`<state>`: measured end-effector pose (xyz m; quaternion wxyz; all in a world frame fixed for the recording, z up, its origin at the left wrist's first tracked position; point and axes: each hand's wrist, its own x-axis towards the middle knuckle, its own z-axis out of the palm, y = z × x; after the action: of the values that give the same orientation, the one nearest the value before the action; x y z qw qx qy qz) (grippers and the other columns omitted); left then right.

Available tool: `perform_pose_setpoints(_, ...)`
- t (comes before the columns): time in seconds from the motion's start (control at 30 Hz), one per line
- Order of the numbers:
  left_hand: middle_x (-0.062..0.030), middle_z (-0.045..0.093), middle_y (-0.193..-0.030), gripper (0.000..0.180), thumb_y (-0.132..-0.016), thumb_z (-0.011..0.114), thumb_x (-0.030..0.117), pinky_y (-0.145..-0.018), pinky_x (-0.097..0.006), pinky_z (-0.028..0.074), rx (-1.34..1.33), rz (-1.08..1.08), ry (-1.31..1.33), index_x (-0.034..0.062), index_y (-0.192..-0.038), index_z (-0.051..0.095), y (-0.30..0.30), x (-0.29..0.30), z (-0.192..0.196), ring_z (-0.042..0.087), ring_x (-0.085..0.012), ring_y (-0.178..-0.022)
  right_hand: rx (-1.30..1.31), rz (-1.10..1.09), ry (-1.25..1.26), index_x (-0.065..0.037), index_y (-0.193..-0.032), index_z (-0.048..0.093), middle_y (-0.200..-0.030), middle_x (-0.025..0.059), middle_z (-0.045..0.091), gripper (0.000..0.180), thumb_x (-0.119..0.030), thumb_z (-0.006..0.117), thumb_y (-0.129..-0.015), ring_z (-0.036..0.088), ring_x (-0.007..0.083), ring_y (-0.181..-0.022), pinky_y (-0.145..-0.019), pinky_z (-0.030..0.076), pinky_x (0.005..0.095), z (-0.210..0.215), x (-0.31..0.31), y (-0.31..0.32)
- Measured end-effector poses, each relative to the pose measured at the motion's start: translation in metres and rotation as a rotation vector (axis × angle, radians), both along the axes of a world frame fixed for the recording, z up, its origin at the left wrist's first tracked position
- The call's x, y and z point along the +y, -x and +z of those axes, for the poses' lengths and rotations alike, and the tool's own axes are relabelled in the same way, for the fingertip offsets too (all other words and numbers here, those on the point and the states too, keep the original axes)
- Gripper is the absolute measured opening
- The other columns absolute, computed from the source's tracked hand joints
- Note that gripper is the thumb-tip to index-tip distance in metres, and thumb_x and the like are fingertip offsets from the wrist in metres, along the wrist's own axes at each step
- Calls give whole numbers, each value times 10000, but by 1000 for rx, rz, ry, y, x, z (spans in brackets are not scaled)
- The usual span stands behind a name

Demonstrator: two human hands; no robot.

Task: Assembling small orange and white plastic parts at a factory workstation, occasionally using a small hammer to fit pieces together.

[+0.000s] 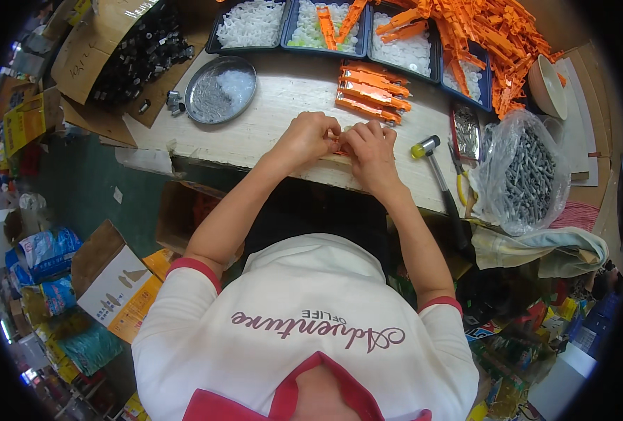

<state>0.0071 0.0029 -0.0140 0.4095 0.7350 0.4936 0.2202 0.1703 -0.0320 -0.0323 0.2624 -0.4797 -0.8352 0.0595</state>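
Note:
At the front edge of the table my left hand [306,142] and my right hand [372,156] meet, fingers pinched close together. Between the fingertips shows a bit of an orange plastic part [341,149]; most of it is hidden by the hands. Both hands appear closed on this same part. Just beyond them, several long orange plastic pieces with metal strips [372,92] lie side by side in a stack. To the right of my right hand rests a hammer [434,165] with a yellow-tipped head and black handle.
Dark trays [283,46] of small white parts line the back, beside a heap of orange pieces [497,42]. A round metal dish [193,105] holds clear bits. Black parts fill a cardboard box [90,59]. Pliers [461,188] and a bag of grey metal pins [529,172] lie right.

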Motion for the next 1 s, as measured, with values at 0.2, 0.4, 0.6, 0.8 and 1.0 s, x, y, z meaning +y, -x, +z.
perform_pose_setpoints(0.2, -28, 488, -679, 184, -719, 651, -32, -414, -245, 411, -77, 12, 222, 30, -893, 651, 4, -3, 2, 485, -91, -542, 41, -14, 5, -75, -838, 532, -835, 51, 519, 111, -43, 585, -746, 452, 232, -871, -774, 286, 398, -5, 0, 1)
perform_pose_setpoints(0.4, -29, 464, -711, 193, -719, 641, -55, -417, -240, 413, -151, 25, 200, 28, -891, 662, 4, -5, -1, 488, -97, -551, 150, 18, 38, -61, -825, 519, -829, 81, 504, 106, -32, 573, -738, 442, 251, -860, -757, 281, 401, -6, 0, 1)
perform_pose_setpoints(0.6, -34, 465, -721, 189, -720, 636, -57, -425, -233, 417, -163, 18, 191, 26, -888, 661, 5, -5, -2, 494, -102, -558, 104, -42, -42, -76, -822, 515, -817, 51, 492, 123, -26, 587, -735, 442, 241, -840, -775, 275, 386, -9, -2, 6)
perform_pose_setpoints(0.8, -22, 474, -676, 164, -722, 644, -40, -417, -236, 415, -155, 48, 249, 28, -871, 647, 4, -5, 1, 483, -93, -544, -25, -48, -102, -85, -847, 523, -853, 48, 508, 149, -19, 587, -730, 451, 235, -878, -790, 278, 401, -8, -2, 5)
perform_pose_setpoints(1.0, -15, 483, -622, 116, -733, 643, -27, -386, -235, 391, -83, 27, 221, 16, -840, 632, 3, -1, 0, 468, -82, -474, 14, 1, -78, -94, -857, 528, -860, 47, 520, 174, -8, 585, -718, 463, 229, -884, -796, 282, 404, -7, 0, 2)
